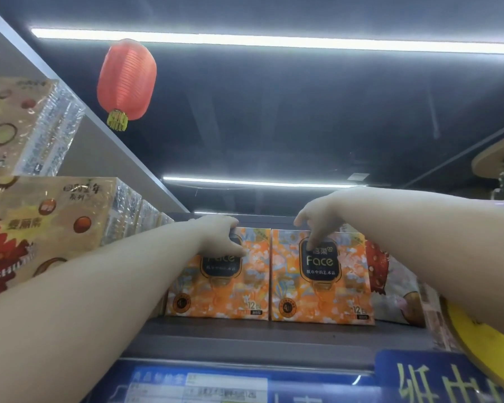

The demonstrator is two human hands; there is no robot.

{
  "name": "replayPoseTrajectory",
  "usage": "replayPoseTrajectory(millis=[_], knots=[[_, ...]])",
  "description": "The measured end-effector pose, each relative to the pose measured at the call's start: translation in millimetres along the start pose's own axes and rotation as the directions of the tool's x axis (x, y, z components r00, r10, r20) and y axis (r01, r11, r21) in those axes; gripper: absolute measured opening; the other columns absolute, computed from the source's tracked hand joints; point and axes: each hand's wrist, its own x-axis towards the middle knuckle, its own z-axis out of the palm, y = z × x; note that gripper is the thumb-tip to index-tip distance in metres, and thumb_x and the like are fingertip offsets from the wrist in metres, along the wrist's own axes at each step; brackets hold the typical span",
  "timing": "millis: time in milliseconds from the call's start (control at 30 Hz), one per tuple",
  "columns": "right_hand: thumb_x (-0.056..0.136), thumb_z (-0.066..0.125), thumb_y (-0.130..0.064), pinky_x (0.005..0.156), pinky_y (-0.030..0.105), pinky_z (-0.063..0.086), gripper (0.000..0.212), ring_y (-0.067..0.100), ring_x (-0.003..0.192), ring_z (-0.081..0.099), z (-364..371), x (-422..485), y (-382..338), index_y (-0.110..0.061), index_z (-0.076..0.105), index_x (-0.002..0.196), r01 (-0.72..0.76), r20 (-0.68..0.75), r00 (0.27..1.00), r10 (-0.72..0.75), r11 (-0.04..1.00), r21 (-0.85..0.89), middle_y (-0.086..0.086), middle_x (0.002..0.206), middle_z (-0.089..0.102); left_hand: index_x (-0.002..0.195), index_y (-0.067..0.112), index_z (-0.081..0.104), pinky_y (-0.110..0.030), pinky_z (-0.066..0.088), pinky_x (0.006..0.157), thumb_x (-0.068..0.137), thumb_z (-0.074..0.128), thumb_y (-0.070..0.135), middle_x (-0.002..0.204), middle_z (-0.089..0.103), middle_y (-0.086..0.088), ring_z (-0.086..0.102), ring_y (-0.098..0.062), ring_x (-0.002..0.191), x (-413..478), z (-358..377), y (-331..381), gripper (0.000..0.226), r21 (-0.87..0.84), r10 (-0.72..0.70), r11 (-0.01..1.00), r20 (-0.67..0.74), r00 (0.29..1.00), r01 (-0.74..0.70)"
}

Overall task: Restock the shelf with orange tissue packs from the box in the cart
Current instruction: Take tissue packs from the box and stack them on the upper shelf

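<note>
- a blue price label strip runs along the front edge of the shelf, at the bottom of the view.
- at the shelf's front right corner is a blue sign with yellow characters, and a yellow tag is just above it.
- two bare forearms reach up and over the front edge.
- two packs stand upright and side by side, touching, a little back from the front edge at mid shelf: the left orange tissue pack and the right orange tissue pack.
- the left hand grips the top left corner of the left orange tissue pack, fingers curled over the top edge and thumb pressed on the front face.
- the right hand hangs over the top edge of the right orange tissue pack with its fingers loose and apart; one straight finger touches the dark label on the front, and nothing is clamped.
- brown printed packs are stacked toward the left end of the shelf, near the left forearm.
- a strawberry-print pack stands just beside the right orange tissue pack, toward the right end.
- far above hang a red lantern and white light strips on a dark ceiling.
</note>
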Motion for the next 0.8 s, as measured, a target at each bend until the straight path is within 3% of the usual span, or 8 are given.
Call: replayPoseTrajectory(millis=[67,167,400,500,633,800], knots=[[0.086,0.065,-0.041,0.100,0.034,0.046,0.067,0.023,0.125,0.050,-11,-6,-2,-0.019,0.038,0.144,0.021,-0.058,0.998,-0.023,0.999,-0.025,0.001,0.141,0.046,0.146,0.022,0.030,-0.045,0.036,0.106,0.087,0.056,0.054,0.149,0.037,-0.004,0.038,-0.026,0.135,-1,-4,2,0.072,0.073,-0.007,0.997,-0.026,1.000,0.008],[0.088,0.062,-0.041,0.102,0.035,0.044,0.062,0.023,0.124,0.050,-27,-19,-5,-0.017,0.043,0.142,0.090,-0.098,0.991,-0.091,0.996,-0.008,0.002,0.140,0.049,0.149,0.022,0.025,-0.043,0.037,0.108,0.087,0.057,0.052,0.153,0.031,-0.004,0.034,-0.026,0.138,-5,-17,8,0.076,0.049,-0.021,0.999,-0.042,0.999,0.023],[0.090,0.061,-0.039,0.091,0.028,0.045,0.056,0.021,0.118,0.054,-40,-55,-7,-0.016,0.046,0.139,0.222,-0.197,0.961,-0.196,0.967,0.123,0.002,0.133,0.055,0.143,0.015,0.039,-0.035,0.037,0.105,0.089,0.056,0.048,0.147,0.040,-0.003,0.039,-0.022,0.135,-39,-47,33,0.066,0.032,-0.036,0.999,-0.094,0.995,0.039],[0.092,0.057,-0.041,0.097,0.030,0.043,0.055,0.020,0.121,0.052,-41,-78,-8,-0.017,0.045,0.140,0.271,-0.227,0.944,-0.238,0.954,0.125,-0.001,0.135,0.052,0.140,0.015,0.043,-0.035,0.041,0.103,0.088,0.056,0.047,0.142,0.046,-0.003,0.045,-0.022,0.129,-61,-55,37,0.062,0.055,-0.075,0.995,-0.130,0.989,0.082],[0.090,0.058,-0.043,0.101,0.036,0.045,0.058,0.022,0.121,0.053,-39,-112,-8,-0.020,0.044,0.141,0.273,-0.253,0.940,-0.228,0.948,0.161,-0.002,0.137,0.051,0.132,0.014,0.052,-0.036,0.043,0.100,0.089,0.055,0.047,0.133,0.052,-0.003,0.050,-0.021,0.119,-96,-66,47,0.054,0.094,-0.086,0.991,-0.125,0.988,0.098],[0.091,0.058,-0.041,0.099,0.032,0.044,0.059,0.020,0.122,0.052,-38,-167,-12,-0.018,0.042,0.142,0.206,-0.212,0.962,-0.169,0.965,0.163,-0.001,0.138,0.049,0.139,0.014,0.046,-0.033,0.040,0.101,0.090,0.055,0.048,0.139,0.049,-0.004,0.047,-0.022,0.125,-142,-86,58,0.060,0.069,-0.033,0.997,-0.107,0.994,0.041]])
